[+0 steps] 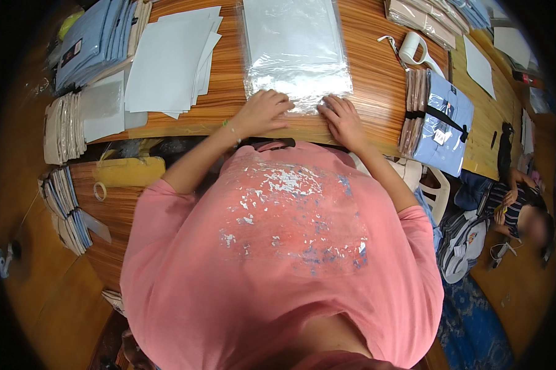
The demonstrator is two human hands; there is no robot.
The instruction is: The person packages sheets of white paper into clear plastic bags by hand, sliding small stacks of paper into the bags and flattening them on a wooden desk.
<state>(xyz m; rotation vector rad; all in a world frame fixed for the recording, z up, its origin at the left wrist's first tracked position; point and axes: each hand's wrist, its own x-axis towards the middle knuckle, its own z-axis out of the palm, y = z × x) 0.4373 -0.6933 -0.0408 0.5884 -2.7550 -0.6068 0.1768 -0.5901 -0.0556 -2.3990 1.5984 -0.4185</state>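
Wood-grained surface (370, 92) with a pale near edge, crowded along both sides with packed garments. Laid flat at the middle, reaching toward the far side: shiny clear plastic bags (295, 46), whitish across most of their length, bare and glossy along the near end. At the near left corner of the plastic, left hand (262, 114), fingers bent and close together; at the near right corner, right hand (344, 123), fingers bent and slightly spread. Cannot tell whether pinching any film or merely resting on it. Just left of the bags, fanned white sheets (167, 58); farther left, wrapped blue garments (93, 46) and, nearer, a beige stack (65, 129). To the right, a white handled object (407, 46) and, nearer, a blue folded bundle (448, 123) with a black band. Beyond, far to the right, another person (503, 198) in a striped top.
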